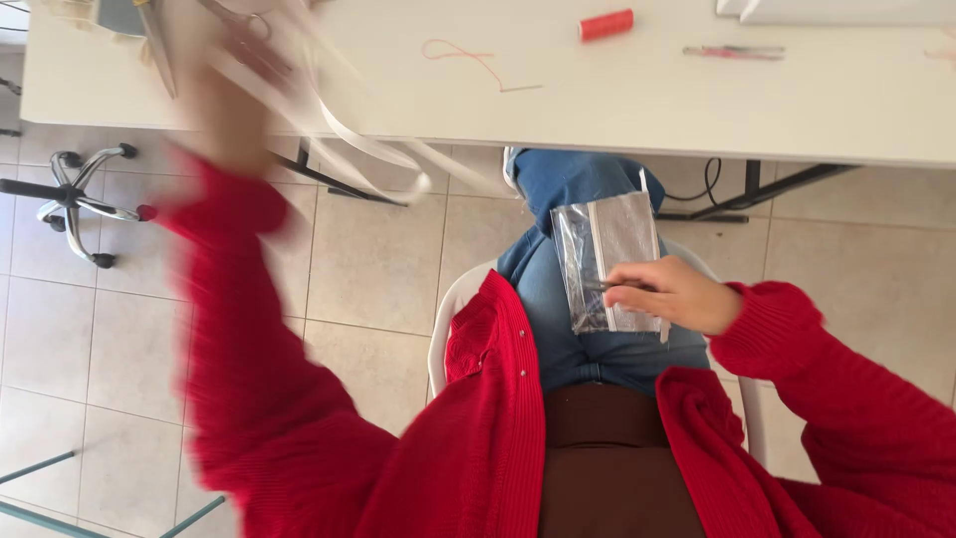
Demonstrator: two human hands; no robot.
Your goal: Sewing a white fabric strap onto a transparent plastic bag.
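Seated person at a white table (pixel 637 110), one hand raised, one on the lap.

Head view: the left hand (pixel 231 110), blurred, is closed around white ribbon strips (pixel 344 134) beside scissors (pixel 244 35). The right hand (pixel 677 296) pinches a clear plastic bag (pixel 602 254) lying on the denim-clad thigh. A red thread spool (pixel 606 25) sits on the table.

I saw a glossy clear plastic bag (pixel 607 261) on blue denim, a matt white desk (pixel 637 100), ribbed red knit sleeves.
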